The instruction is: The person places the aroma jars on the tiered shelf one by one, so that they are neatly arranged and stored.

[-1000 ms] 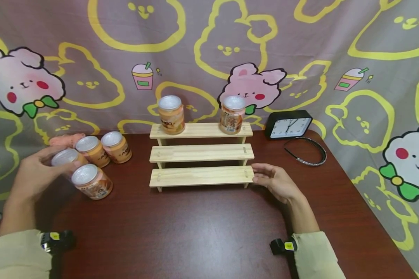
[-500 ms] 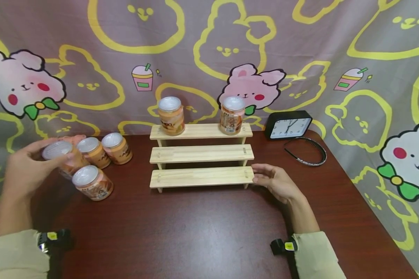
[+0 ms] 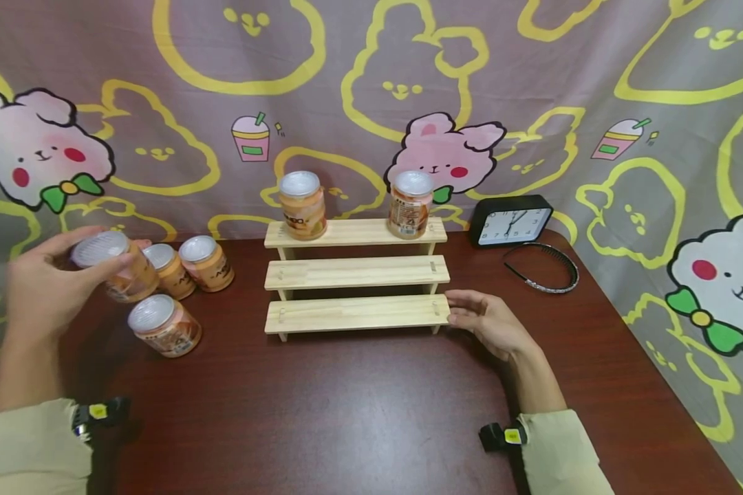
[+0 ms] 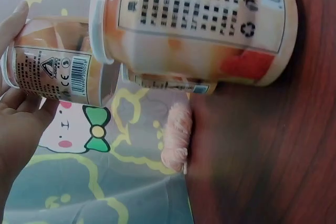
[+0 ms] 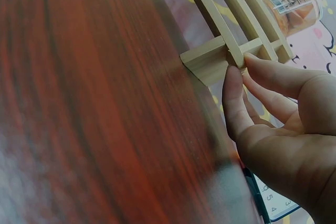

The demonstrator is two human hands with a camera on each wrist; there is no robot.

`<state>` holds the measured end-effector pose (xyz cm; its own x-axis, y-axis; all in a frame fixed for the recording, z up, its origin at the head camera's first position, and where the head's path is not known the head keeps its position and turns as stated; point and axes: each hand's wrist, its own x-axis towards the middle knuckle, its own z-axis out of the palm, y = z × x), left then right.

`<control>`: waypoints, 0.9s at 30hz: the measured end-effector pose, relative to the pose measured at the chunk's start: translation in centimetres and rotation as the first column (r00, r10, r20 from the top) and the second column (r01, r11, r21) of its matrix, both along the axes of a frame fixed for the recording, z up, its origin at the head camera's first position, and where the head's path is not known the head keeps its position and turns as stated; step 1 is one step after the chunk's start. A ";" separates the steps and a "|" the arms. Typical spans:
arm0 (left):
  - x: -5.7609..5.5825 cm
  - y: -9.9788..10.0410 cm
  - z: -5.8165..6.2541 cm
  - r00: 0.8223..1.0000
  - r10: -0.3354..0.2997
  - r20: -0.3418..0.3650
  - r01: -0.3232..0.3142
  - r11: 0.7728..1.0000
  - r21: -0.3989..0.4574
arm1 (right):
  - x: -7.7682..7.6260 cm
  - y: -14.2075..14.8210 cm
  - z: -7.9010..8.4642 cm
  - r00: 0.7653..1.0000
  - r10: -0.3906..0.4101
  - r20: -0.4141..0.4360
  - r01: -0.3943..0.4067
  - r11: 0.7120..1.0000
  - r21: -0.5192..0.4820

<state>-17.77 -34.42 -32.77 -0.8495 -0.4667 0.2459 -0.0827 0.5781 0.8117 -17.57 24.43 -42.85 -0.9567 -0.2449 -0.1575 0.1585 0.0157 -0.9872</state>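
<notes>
My left hand (image 3: 46, 292) grips an orange-labelled jar (image 3: 128, 275) with a clear lid, thumb on one side and fingers on the other. In the left wrist view this held jar (image 4: 60, 61) is raised off the table, and another jar fills the foreground. Three similar jars stand near it on the table: a front jar (image 3: 167, 326), a middle jar (image 3: 172, 271) and a right jar (image 3: 207, 265). My right hand (image 3: 486, 320) pinches the right end of the lowest step of a wooden three-step rack (image 3: 356, 314); its thumb and fingertips (image 5: 233, 74) meet at the board's end.
On the rack's top step stand a left jar (image 3: 303, 206) and a right jar (image 3: 411, 205). A black clock (image 3: 512, 221) and a headband (image 3: 554, 268) lie right of the rack. Behind the jars is a pink yarn-like bundle (image 4: 177, 137). A patterned cloth (image 3: 322, 55) hangs behind the table.
My left hand has lifted a jar up from among the group on the left, shifting slightly left and away from the front jar. The right hand stays at the rack's end.
</notes>
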 end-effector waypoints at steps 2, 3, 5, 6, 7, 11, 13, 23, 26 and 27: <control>-0.1 0.3 0.1 1.000 -0.006 0.005 0.006 1.000 -0.006 | 0.0 0.0 0.0 1.000 0.000 0.004 0.000 1.000 0.004; -0.1 0.4 0.1 1.000 -0.011 0.003 0.011 1.000 -0.004 | 0.0 0.0 0.0 1.000 0.001 0.005 -0.001 1.000 0.007; -0.2 0.8 0.2 1.000 -0.015 0.011 0.016 1.000 -0.009 | 0.0 0.0 0.0 1.000 0.001 0.009 -0.001 1.000 0.013; -0.3 1.0 0.3 1.000 -0.015 0.008 0.015 1.000 -0.014 | 0.0 0.0 0.1 1.000 0.001 0.010 -0.001 1.000 0.016; -0.3 1.2 0.3 1.000 -0.019 0.010 0.020 1.000 -0.023 | 0.0 0.0 0.1 1.000 0.001 0.012 -0.001 1.000 0.017; -0.5 1.9 0.3 0.998 -0.055 -0.003 0.055 0.998 -0.020 | 0.0 0.0 0.1 1.000 -0.001 0.013 0.001 1.000 0.017; -0.6 2.2 0.4 0.997 -0.071 -0.009 0.071 0.997 -0.009 | 0.0 0.0 0.1 1.000 -0.003 0.014 0.003 1.000 0.015; -0.9 4.7 0.8 0.981 -0.181 -0.072 0.183 0.983 0.013 | 0.1 0.0 0.0 1.000 -0.006 0.019 0.005 1.000 0.019; -1.1 5.7 0.7 0.973 -0.202 -0.108 0.207 0.978 0.037 | 0.0 -0.1 0.0 1.000 -0.009 0.015 0.008 1.000 0.015; -1.1 6.0 0.7 0.972 -0.205 -0.117 0.210 0.977 0.037 | 0.0 -0.1 0.0 1.000 -0.008 0.014 0.008 1.000 0.016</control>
